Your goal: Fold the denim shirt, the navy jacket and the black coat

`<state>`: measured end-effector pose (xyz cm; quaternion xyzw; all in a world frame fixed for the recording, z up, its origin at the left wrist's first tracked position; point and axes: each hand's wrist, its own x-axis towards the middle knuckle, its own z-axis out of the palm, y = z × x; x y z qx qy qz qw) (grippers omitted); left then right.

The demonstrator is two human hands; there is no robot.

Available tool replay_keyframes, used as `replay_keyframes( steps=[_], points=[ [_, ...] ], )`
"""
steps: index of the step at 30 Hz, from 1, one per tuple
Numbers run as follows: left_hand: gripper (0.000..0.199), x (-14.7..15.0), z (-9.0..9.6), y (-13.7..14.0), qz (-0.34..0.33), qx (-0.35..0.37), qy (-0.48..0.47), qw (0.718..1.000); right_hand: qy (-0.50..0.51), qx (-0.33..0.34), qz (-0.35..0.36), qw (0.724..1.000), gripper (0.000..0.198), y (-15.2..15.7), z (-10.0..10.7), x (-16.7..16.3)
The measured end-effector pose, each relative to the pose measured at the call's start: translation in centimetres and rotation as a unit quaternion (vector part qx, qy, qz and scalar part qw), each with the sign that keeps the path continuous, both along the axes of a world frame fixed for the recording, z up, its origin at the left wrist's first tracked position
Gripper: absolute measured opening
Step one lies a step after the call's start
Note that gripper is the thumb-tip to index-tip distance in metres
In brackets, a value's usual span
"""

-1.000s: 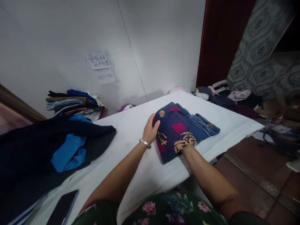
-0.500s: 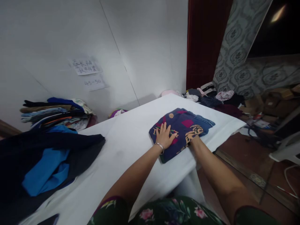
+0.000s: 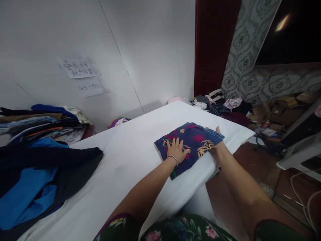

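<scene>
My left hand [image 3: 177,150] lies spread on soft-looking cloth [image 3: 195,142], best held at the edge [image 3: 219,137] by my right hand [image 3: 220,148], whose grip I can't tell.

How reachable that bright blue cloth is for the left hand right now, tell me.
Probably yes: the left hand lies spread on the folded garment, and only the white table cover and low dark clothing lie between it and the exposed blue cloth, though a lean leftward may be needed.

White wall [image 3: 150,50] with two paper signs [image 3: 80,71], dark red panel [image 3: 215,43], grey patterned wallpaper [image 3: 241,41], black screen [image 3: 296,40] catching glare [image 3: 282,22], reddish-brown floor [image 3: 242,155] lower right.
</scene>
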<state>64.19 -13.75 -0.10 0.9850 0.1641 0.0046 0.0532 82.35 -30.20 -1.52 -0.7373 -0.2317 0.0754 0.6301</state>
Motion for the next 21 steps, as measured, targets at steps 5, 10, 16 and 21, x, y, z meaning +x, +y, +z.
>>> replay_keyframes(
  steps=[5, 10, 16, 21],
  points=[
    [0.074, 0.0, -0.6, -0.2, -0.004, 0.017, -0.008, 1.0, 0.086, 0.046, -0.116, 0.989, 0.072, -3.2, 2.6, 3.4],
    [0.076, 0.0, -0.7, -0.2, 0.0, 0.019, -0.005, 1.0, -0.196, -0.048, -0.07, 0.977, 0.064, 0.1, 6.2, -1.8],
    [0.078, -0.1, -0.5, 0.2, 0.008, 0.009, -0.02, 1.0, -0.383, -0.281, 0.155, 0.866, 0.067, 6.8, 5.4, -5.8],
    [0.078, 0.2, -0.5, 0.4, 0.036, -0.023, -0.003, 0.999, -0.225, -0.501, 0.15, 0.822, 0.072, 6.8, 0.7, 0.1]
  ],
)
